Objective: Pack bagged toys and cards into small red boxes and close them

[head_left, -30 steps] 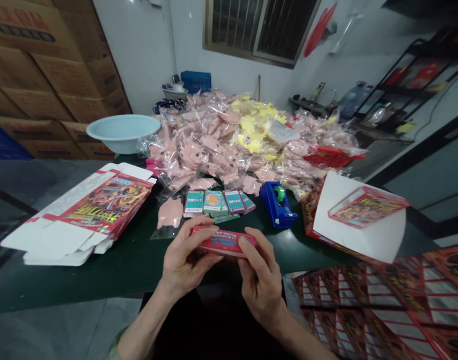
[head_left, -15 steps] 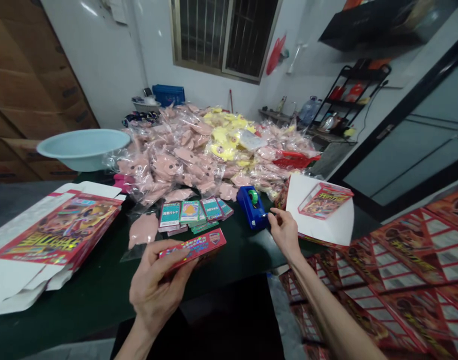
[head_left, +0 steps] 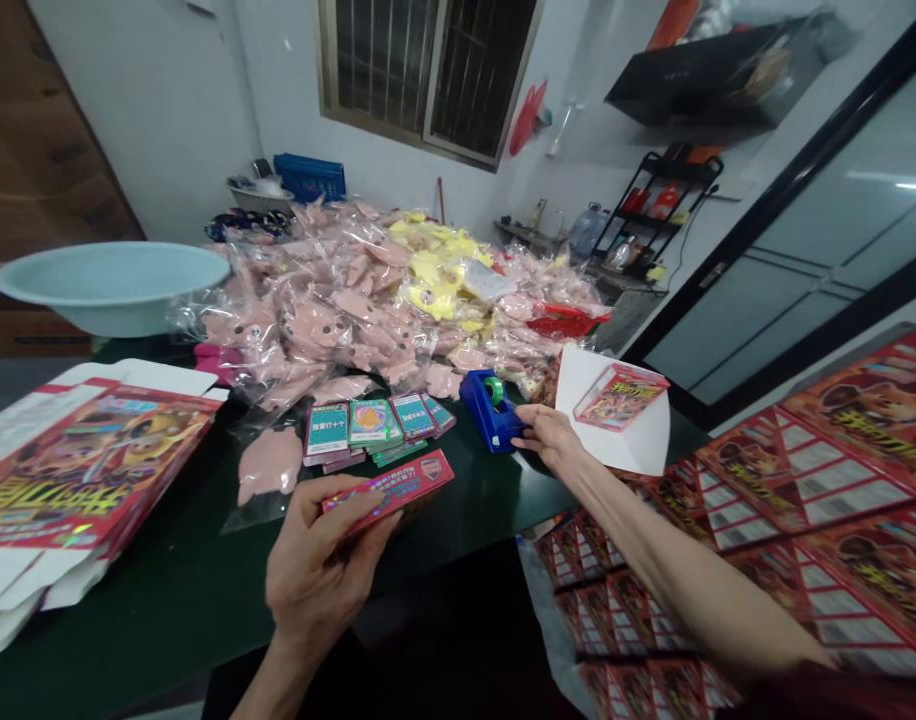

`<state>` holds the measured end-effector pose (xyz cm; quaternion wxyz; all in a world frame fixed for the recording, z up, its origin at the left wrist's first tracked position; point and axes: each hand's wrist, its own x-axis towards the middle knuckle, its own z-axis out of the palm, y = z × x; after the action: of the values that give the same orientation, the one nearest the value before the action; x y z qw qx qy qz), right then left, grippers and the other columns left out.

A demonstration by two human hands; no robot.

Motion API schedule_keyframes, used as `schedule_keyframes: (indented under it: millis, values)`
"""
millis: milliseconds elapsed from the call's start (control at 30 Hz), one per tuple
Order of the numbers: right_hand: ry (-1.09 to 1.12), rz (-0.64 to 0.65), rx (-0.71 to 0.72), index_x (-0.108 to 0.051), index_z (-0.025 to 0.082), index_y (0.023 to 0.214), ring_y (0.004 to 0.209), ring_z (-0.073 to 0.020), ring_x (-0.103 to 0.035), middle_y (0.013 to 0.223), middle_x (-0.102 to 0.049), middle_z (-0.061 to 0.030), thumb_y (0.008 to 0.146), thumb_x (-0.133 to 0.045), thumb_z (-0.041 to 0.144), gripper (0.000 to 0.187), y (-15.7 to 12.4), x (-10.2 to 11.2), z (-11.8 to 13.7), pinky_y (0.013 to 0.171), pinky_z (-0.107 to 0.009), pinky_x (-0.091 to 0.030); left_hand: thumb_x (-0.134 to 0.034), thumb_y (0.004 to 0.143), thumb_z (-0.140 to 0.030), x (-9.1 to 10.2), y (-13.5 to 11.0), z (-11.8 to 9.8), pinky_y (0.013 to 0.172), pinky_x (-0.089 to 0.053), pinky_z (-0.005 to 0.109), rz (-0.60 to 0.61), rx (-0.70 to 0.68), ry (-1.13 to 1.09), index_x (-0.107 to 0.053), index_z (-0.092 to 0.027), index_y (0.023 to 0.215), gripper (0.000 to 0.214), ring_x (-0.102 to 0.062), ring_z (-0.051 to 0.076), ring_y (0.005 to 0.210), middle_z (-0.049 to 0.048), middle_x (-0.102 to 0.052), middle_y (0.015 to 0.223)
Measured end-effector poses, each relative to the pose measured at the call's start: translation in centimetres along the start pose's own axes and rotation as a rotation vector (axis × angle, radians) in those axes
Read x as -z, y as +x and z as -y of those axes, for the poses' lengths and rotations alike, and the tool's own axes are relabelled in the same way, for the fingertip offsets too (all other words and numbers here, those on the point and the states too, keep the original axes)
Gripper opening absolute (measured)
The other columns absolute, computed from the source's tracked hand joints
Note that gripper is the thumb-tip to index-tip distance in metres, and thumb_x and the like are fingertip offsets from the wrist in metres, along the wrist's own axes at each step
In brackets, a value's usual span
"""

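While in left hand — box

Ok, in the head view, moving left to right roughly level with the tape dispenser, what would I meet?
Flat printed cartons → bagged pink piece → card stacks → blue tape dispenser → right hand → white panel → printed red boxes.

Small red cardboard box: blue and white lettering. Solid-blue plastic tape dispenser; ring-shaped tape roll, green. Rectangular teal-faced paper card: white lettering. Round plastic basin: pale blue. Flat tabletop: dark green.
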<state>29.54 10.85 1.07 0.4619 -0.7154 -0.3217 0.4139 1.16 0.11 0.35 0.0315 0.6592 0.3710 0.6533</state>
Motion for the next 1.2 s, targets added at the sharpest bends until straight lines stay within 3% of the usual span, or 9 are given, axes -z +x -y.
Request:
schedule_keyframes:
  millis: [300, 400, 500, 633, 733, 833, 900, 1033, 1200]
  values:
    - [0.136, -0.170, 0.183, -0.057, 0.013, 0.101, 0.080, -0.0131, -0.060, 0.096, -0.061, -0.0040, 0.090, -0.053, 0.028, 0.020, -1.6, -1.9, -5.8, 0.068, -0.030, -0.053, -0.072, 0.066, -0.007, -0.1, 0.5, 0.0, 0.066, -0.050, 0.025, -0.012, 0.004, 0.014, -0.063, -0.023, 0.093, 0.033, -0.061, 0.014, 0.080, 0.0019, -0.061, 0.094]
    - [0.063, -0.177, 0.217, -0.057, 0.013, 0.104, 0.081, -0.0141, -0.061, 0.099, -0.061, -0.0042, 0.089, -0.054, 0.031, 0.024, -0.8, -2.1, -6.3, 0.069, -0.032, -0.052, -0.071, 0.067, -0.007, -0.1, 0.7, -0.2, 0.069, -0.049, 0.026, -0.021, 0.041, -0.003, -0.062, -0.022, 0.095, 0.033, -0.059, 0.015, 0.080, 0.0012, -0.061, 0.090]
    - [0.002, -0.174, 0.311, -0.060, 0.012, 0.086, 0.078, -0.0137, -0.057, 0.087, -0.060, -0.0024, 0.085, -0.059, 0.028, 0.016, -1.7, -2.0, -6.1, 0.070, -0.030, -0.049, -0.072, 0.067, -0.010, -0.1, 0.6, -0.2, 0.072, -0.048, 0.027, -0.039, 0.123, 0.008, -0.060, -0.021, 0.101, 0.038, -0.058, 0.015, 0.079, 0.0011, -0.061, 0.088]
    - [-0.012, -0.084, 0.450, -0.057, 0.014, 0.063, 0.067, -0.0126, -0.048, 0.066, -0.051, 0.0014, 0.077, -0.064, 0.026, 0.020, -7.4, -2.0, -4.7, 0.062, -0.025, -0.040, -0.072, 0.067, -0.013, -0.2, 0.4, -0.2, 0.074, -0.048, 0.027, -0.033, 0.150, 0.065, -0.058, -0.019, 0.103, 0.038, -0.059, 0.016, 0.081, 0.0021, -0.061, 0.092]
    - [0.078, 0.215, 0.490, -0.057, 0.017, 0.071, 0.054, -0.0089, -0.041, 0.057, -0.046, 0.0053, 0.082, -0.059, 0.033, 0.020, -13.4, -2.6, -2.8, 0.052, -0.022, -0.033, -0.070, 0.069, -0.012, -0.2, 0.4, -0.4, 0.071, -0.048, 0.026, -0.028, 0.128, 0.069, -0.058, -0.017, 0.099, 0.032, -0.059, 0.015, 0.078, 0.0015, -0.060, 0.087]
    - [0.284, 0.503, 0.399, -0.054, 0.017, 0.069, 0.046, -0.0056, -0.034, 0.051, -0.040, 0.0073, 0.083, -0.059, 0.036, 0.024, -18.0, -4.3, -1.0, 0.046, -0.021, -0.026, -0.070, 0.070, -0.012, -0.3, 0.4, -0.6, 0.068, -0.047, 0.025, -0.025, 0.104, 0.073, -0.057, -0.017, 0.097, 0.030, -0.058, 0.014, 0.076, 0.0012, -0.059, 0.085]
    - [0.397, 0.570, 0.302, -0.053, 0.017, 0.066, 0.043, -0.0043, -0.030, 0.049, -0.038, 0.0081, 0.082, -0.061, 0.037, 0.027, -19.4, -5.7, -0.4, 0.043, -0.020, -0.023, -0.071, 0.070, -0.012, -0.3, 0.4, -0.8, 0.066, -0.047, 0.025, -0.021, 0.088, 0.059, -0.057, -0.017, 0.097, 0.031, -0.057, 0.013, 0.075, 0.0012, -0.059, 0.085]
    - [0.489, 0.541, 0.171, -0.053, 0.016, 0.065, 0.039, -0.0029, -0.029, 0.047, -0.038, 0.0087, 0.076, -0.067, 0.038, 0.028, -19.9, -7.6, -0.3, 0.038, -0.018, -0.022, -0.071, 0.070, -0.012, -0.3, 0.3, -1.0, 0.063, -0.048, 0.024, -0.044, 0.041, 0.009, -0.055, -0.018, 0.100, 0.035, -0.057, 0.013, 0.074, 0.0010, -0.059, 0.084]
    - [0.516, 0.515, 0.075, -0.051, 0.016, 0.059, 0.039, -0.0033, -0.030, 0.045, -0.038, 0.0083, 0.068, -0.072, 0.041, 0.034, -20.2, -7.7, -0.2, 0.035, -0.017, -0.028, -0.067, 0.073, -0.006, -0.2, 0.1, -1.0, 0.065, -0.049, 0.024, 0.001, -0.023, -0.037, -0.056, -0.019, 0.105, 0.036, -0.057, 0.013, 0.079, 0.0025, -0.058, 0.089]
